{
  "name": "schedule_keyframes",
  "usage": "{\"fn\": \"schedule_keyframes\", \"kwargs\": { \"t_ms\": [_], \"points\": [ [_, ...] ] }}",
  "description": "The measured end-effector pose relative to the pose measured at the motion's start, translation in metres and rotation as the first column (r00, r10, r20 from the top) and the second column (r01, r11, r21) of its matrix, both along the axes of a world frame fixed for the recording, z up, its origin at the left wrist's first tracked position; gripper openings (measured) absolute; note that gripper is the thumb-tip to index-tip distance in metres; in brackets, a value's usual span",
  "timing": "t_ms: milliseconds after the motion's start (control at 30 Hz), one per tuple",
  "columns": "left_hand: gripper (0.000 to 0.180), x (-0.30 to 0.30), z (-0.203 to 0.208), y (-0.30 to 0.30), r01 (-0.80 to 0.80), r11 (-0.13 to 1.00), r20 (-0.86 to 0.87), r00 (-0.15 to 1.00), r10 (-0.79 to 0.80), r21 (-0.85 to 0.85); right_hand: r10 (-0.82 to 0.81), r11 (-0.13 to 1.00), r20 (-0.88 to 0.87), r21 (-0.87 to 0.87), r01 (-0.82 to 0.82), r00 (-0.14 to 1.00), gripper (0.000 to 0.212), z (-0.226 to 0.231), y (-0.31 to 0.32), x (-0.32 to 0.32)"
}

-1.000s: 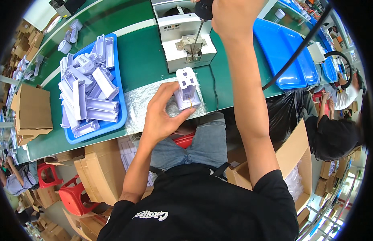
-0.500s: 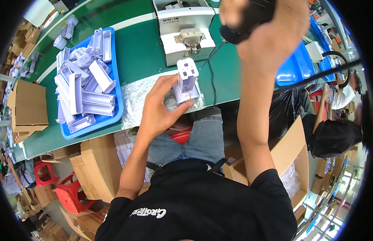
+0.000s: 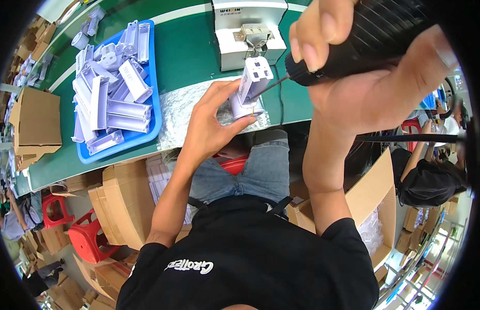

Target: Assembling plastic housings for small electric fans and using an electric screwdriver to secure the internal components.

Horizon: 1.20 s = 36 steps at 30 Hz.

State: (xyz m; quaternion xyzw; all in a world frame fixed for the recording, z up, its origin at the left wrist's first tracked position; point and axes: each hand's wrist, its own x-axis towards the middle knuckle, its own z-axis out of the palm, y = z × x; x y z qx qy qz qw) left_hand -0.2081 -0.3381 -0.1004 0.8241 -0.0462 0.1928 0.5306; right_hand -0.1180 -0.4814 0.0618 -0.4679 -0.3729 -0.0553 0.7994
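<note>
My left hand point(image 3: 206, 121) is gripping a white plastic housing point(image 3: 256, 75); my right hand point(image 3: 361, 101) is clutching a black electric screwdriver point(image 3: 377, 39), bit point(image 3: 274, 84) slanting toward it.

Green surface point(image 3: 188, 51): blue rectangular plastic tray point(image 3: 156, 101), crinkled silvery sheet point(image 3: 180, 111), white boxy machine point(image 3: 227, 49), loose white plastic parts point(image 3: 80, 40) at far left.
</note>
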Motion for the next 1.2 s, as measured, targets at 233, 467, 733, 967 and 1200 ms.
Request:
{"fn": "schedule_keyframes", "kwargs": {
  "t_ms": [233, 467, 733, 967, 1200],
  "points": [
    [0.063, 0.001, 0.001, 0.000, 0.003, 1.000, -0.019, 1.000, -0.003, -0.012, 0.112, 0.994, -0.151, 0.028, -0.109, 0.982, 0.057, -0.001, 0.004, 0.004],
    [0.067, 0.000, -0.003, -0.001, -0.013, 0.999, -0.008, 1.000, 0.012, -0.043, 0.227, 0.974, -0.292, 0.075, -0.215, 0.929, 0.060, -0.002, 0.007, 0.005],
    [0.069, 0.001, -0.002, -0.002, -0.003, 0.999, -0.009, 1.000, 0.003, -0.034, 0.340, 0.940, -0.434, 0.142, -0.309, 0.835, 0.063, 0.000, 0.002, 0.002],
    [0.068, 0.001, 0.002, 0.001, 0.004, 1.000, -0.001, 1.000, -0.004, -0.009, 0.886, 0.193, -0.260, -0.549, -0.813, 0.385, 0.074, 0.028, 0.002, 0.085],
    [0.066, -0.001, -0.004, 0.001, 0.003, 1.000, 0.037, 0.999, -0.003, 0.011, 0.601, 0.789, 0.125, -0.252, -0.561, 0.789, 0.073, 0.005, -0.028, 0.035]
  ]
}}
